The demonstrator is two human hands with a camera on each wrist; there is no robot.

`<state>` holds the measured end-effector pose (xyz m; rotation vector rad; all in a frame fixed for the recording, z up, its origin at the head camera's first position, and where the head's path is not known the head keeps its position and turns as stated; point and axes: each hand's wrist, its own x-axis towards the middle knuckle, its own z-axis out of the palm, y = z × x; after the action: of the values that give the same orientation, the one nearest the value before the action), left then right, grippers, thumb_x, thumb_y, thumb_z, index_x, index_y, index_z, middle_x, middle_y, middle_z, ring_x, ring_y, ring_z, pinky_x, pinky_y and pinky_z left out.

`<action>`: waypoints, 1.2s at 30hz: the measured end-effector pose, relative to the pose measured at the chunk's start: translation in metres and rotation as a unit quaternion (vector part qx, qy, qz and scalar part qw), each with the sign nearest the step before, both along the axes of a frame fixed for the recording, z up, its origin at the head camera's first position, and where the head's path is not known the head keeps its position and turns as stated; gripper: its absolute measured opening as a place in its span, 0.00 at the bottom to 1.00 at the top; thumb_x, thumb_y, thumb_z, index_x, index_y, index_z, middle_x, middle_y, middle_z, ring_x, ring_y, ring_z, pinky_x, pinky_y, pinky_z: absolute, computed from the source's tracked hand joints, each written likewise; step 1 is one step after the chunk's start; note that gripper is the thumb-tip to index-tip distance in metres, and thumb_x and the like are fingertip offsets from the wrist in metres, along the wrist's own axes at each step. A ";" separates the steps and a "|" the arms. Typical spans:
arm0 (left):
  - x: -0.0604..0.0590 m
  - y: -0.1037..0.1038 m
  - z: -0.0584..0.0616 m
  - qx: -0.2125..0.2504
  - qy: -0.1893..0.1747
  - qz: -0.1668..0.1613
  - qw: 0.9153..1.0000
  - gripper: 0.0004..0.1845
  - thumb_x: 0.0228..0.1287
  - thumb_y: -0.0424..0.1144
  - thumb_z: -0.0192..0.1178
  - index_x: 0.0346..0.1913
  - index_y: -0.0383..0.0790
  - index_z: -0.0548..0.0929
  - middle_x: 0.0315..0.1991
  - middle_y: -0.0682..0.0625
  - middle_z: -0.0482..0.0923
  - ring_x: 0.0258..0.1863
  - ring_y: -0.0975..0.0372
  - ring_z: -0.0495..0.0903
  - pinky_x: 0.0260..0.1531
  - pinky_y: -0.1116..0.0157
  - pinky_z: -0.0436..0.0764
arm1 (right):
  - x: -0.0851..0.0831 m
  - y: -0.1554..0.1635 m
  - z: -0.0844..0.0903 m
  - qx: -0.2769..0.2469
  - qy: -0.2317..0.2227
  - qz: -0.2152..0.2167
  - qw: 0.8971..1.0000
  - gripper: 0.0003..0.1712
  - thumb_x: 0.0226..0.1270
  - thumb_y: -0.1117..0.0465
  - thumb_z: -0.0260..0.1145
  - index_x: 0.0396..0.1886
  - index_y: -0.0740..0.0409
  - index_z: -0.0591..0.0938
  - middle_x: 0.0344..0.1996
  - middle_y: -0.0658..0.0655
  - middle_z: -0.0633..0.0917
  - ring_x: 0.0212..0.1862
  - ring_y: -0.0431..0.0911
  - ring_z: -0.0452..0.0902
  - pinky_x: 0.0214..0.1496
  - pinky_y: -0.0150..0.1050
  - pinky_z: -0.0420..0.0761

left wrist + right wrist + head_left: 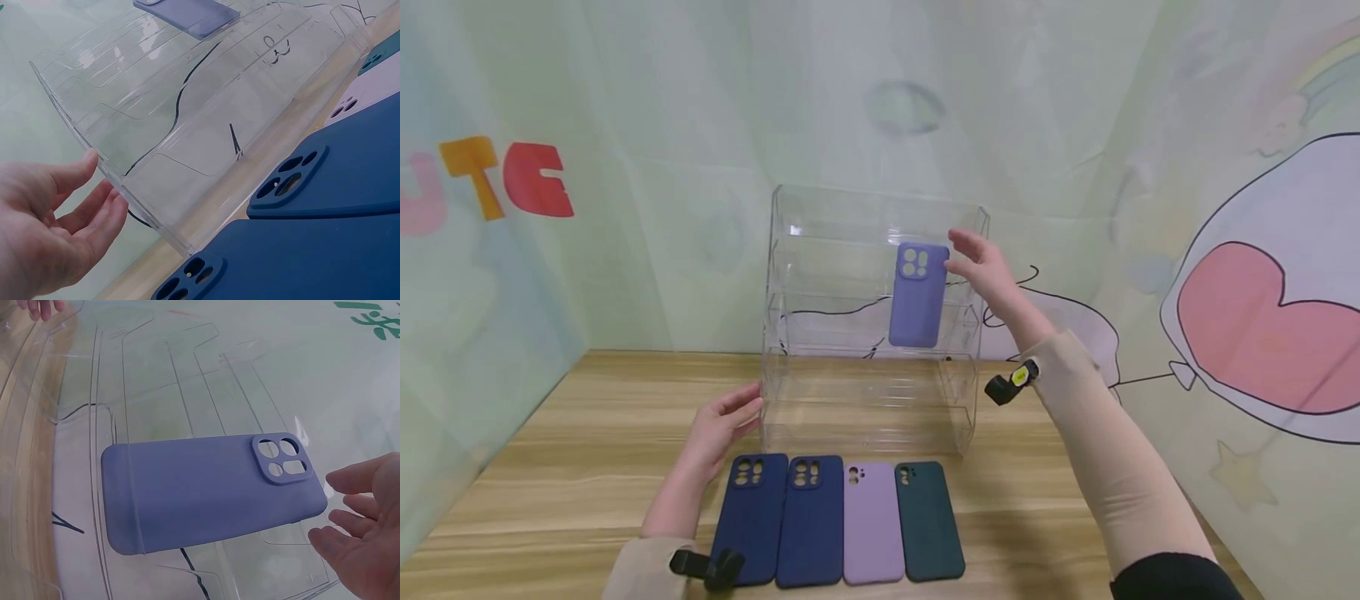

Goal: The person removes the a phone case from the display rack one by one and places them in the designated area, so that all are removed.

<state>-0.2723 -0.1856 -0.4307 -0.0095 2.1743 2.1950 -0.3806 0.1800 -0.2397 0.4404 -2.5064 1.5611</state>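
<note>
1. Wooden tabletop (587, 467), light grain, runs to pale green backdrop sheets on three sides.
2. Backdrop: coloured letters (501, 179) on left sheet, pink heart cartoon (1262, 325) on right sheet.
3. Clear acrylic rack (872, 217), tiered w/ several shelves, stands upright at mid-table near back wall.
4. Periwinkle phone case (918, 293) stands upright in rack, right of centre, middle tier, camera cutouts at top; lower end tucked behind a clear front lip, per right wrist view (206, 497).
5. Right hand (985, 268) up beside case's top right corner, fingers straight and spread apart, gripping nothing; fingertips (350, 481) just off case edge, touching or not can't tell.
6. Left hand (722, 425) low by rack's left front edge, fingers relaxed and apart, holding nothing; fingertips (87, 164) at clear side wall, seem to touch.
7. Row of 4 cases flat on table in front of rack, side by side, backs up: navy case (748, 517) leftmost, second navy case (811, 518), lilac case (871, 521), dark green case (928, 518) rightmost.
8. In the way: rack's front lips across shelves; flat row between person and rack.
9. Both forearms in beige sleeves, small black wrist cam (1011, 383) on right.
</note>
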 end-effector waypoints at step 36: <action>0.003 0.004 0.003 0.004 -0.008 0.005 1.000 0.30 0.73 0.39 0.56 0.72 0.29 0.62 0.68 0.43 0.68 0.43 0.81 0.78 0.51 0.77 0.80 | 0.004 -0.006 -0.018 -0.084 -0.024 -0.042 0.995 0.22 0.75 0.67 0.54 0.66 0.68 0.69 0.56 0.65 0.76 0.52 0.49 0.76 0.58 0.43 0.83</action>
<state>-0.2693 -0.1819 -0.4273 -0.0375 2.1622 2.1998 -0.3763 0.1738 -0.2576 0.2745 -2.3671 1.7512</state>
